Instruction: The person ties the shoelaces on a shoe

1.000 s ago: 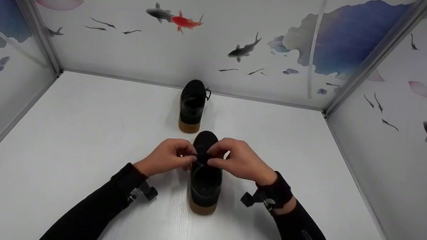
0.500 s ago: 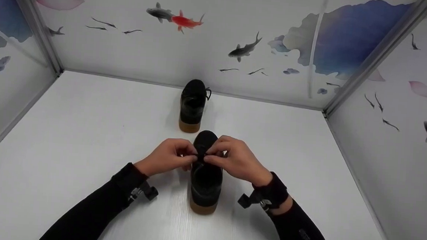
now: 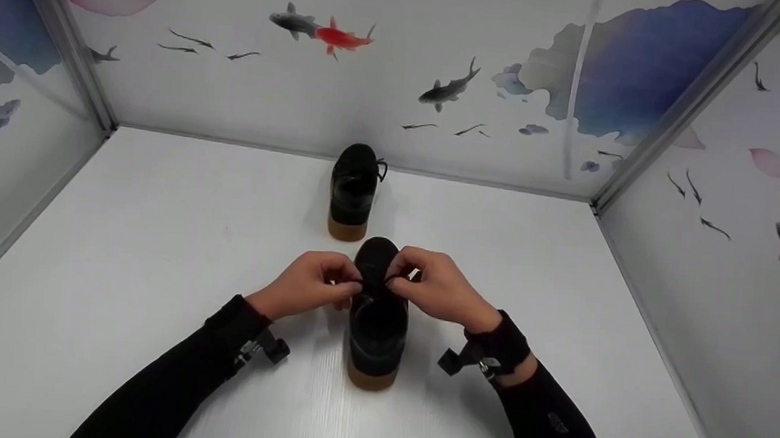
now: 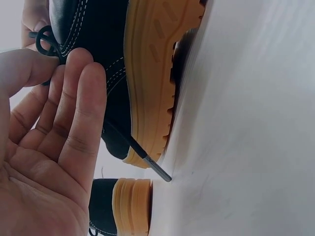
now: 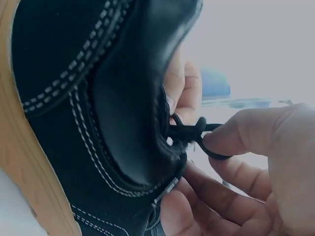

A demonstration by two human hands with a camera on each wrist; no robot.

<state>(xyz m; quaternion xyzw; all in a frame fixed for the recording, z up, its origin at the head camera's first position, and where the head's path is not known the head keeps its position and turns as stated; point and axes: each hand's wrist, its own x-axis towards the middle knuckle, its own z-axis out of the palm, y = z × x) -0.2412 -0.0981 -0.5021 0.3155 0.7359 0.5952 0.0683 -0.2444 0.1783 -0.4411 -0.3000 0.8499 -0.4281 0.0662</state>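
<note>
A black shoe (image 3: 376, 353) with white stitching and a tan sole stands in the middle of the white surface, toe pointing away. At its left side my left hand (image 3: 308, 278) pinches its black shoelace (image 4: 45, 49) between thumb and fingers. On the other side my right hand (image 3: 443, 286) pinches a loop of the lace (image 5: 216, 156); a knot shows just beside the fingertips in the right wrist view. In the left wrist view a loose lace end (image 4: 140, 151) with a metal-coloured tip hangs down along the sole. My fingers partly hide the lacing.
A matching black shoe (image 3: 352, 196) stands just beyond, close to the back wall (image 3: 369, 109), with its lace sticking out on the right. Walls printed with fish and petals bound the white table (image 3: 193, 234) at the back and both sides.
My right hand first moved in toward the left hand over the lacing, then drew back to the right. My left hand and both shoes have stayed in place.
</note>
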